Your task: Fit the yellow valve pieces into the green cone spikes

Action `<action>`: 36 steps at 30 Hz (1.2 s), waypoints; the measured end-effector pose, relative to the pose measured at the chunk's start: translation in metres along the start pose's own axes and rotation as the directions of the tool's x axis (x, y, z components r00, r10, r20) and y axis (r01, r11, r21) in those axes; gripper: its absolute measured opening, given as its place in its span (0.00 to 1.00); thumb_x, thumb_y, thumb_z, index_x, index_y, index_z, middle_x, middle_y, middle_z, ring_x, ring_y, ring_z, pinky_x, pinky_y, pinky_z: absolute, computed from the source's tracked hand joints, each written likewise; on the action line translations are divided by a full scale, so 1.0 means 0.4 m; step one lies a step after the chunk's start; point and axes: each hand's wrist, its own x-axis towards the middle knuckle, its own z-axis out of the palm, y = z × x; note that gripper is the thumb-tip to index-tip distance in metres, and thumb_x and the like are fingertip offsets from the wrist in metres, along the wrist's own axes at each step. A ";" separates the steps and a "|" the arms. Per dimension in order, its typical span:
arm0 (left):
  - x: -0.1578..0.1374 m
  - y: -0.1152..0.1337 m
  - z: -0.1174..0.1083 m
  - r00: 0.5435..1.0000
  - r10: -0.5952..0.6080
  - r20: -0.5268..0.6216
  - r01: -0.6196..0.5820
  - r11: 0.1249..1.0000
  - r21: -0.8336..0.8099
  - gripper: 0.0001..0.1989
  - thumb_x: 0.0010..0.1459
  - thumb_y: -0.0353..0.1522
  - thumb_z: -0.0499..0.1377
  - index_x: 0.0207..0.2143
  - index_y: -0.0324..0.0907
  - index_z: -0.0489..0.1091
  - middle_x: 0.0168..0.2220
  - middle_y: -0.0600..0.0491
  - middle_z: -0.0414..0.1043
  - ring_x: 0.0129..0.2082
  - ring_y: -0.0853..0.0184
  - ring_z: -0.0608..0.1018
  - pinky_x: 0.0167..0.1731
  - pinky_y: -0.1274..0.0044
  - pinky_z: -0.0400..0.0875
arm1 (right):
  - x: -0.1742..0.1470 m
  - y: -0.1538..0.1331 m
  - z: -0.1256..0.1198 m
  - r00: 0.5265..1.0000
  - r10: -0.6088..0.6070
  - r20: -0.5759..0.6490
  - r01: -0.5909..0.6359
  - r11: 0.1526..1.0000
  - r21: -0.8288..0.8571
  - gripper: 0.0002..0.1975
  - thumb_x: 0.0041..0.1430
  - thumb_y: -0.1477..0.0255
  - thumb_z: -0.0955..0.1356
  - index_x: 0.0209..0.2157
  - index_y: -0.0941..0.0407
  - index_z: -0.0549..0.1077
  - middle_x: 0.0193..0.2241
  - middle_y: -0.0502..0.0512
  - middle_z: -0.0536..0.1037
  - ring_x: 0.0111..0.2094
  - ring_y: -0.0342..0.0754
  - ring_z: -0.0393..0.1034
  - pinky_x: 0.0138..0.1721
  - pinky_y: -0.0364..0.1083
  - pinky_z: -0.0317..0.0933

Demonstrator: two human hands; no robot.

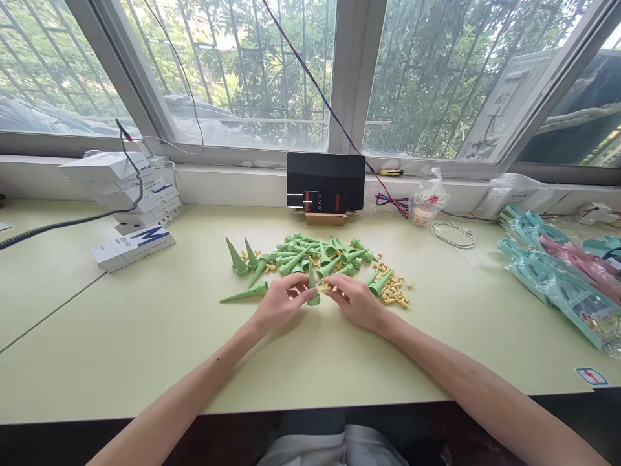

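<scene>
My left hand (286,299) grips a green plastic spike (311,277), its point upward and its wide collar at the bottom. Between the fingertips of my right hand (356,299) is a small yellow plastic valve (323,286), held against the spike's side; whether it sits in a hole there I cannot tell. Behind both hands spreads a heap of similar green spikes (294,260), mixed with a few yellow pieces. One loose spike (245,293) lies left of my left hand. A pile of small yellow valves (395,291) lies to the right of my right hand.
A dark tablet (326,171) with a phone (325,201) in front stands on a small cardboard box (324,219). White boxes (133,247) are stacked at left. Bagged teal plastic items (557,278) lie at right. A plastic bag (427,202) and coiled white cable (453,235) sit near the window.
</scene>
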 end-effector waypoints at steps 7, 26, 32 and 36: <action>-0.002 0.006 -0.001 0.999 -0.033 0.041 0.035 0.998 -0.043 0.12 0.61 0.40 0.59 0.32 0.40 0.73 0.23 0.56 0.66 0.23 0.71 0.69 0.22 0.80 0.69 | 0.001 0.001 0.002 1.000 -0.018 0.012 0.019 0.999 -0.031 0.10 0.71 0.70 0.62 0.49 0.55 0.72 0.39 0.58 0.78 0.37 0.50 0.73 0.39 0.48 0.67; -0.004 -0.004 0.008 0.999 -0.015 0.042 0.018 0.997 -0.079 0.10 0.60 0.38 0.61 0.35 0.40 0.73 0.32 0.52 0.71 0.29 0.68 0.74 0.24 0.80 0.75 | 0.002 -0.011 -0.004 0.991 -0.038 0.129 0.056 0.989 -0.136 0.14 0.73 0.70 0.56 0.33 0.56 0.66 0.30 0.55 0.72 0.29 0.47 0.65 0.32 0.44 0.58; -0.006 -0.016 0.010 0.999 0.028 0.033 -0.027 0.999 -0.037 0.08 0.61 0.37 0.60 0.35 0.41 0.73 0.35 0.52 0.70 0.31 0.68 0.74 0.25 0.80 0.75 | 0.002 -0.010 -0.002 0.991 -0.025 0.128 0.041 0.992 -0.123 0.15 0.73 0.71 0.56 0.31 0.55 0.63 0.27 0.53 0.71 0.27 0.46 0.62 0.31 0.44 0.55; -0.005 -0.017 0.011 0.999 0.046 0.022 -0.046 0.999 -0.016 0.08 0.62 0.37 0.59 0.35 0.42 0.73 0.39 0.52 0.68 0.31 0.70 0.73 0.27 0.80 0.76 | 0.005 -0.014 -0.005 0.990 0.001 0.139 0.012 0.996 -0.094 0.15 0.73 0.71 0.55 0.30 0.55 0.63 0.27 0.53 0.71 0.28 0.46 0.62 0.31 0.44 0.55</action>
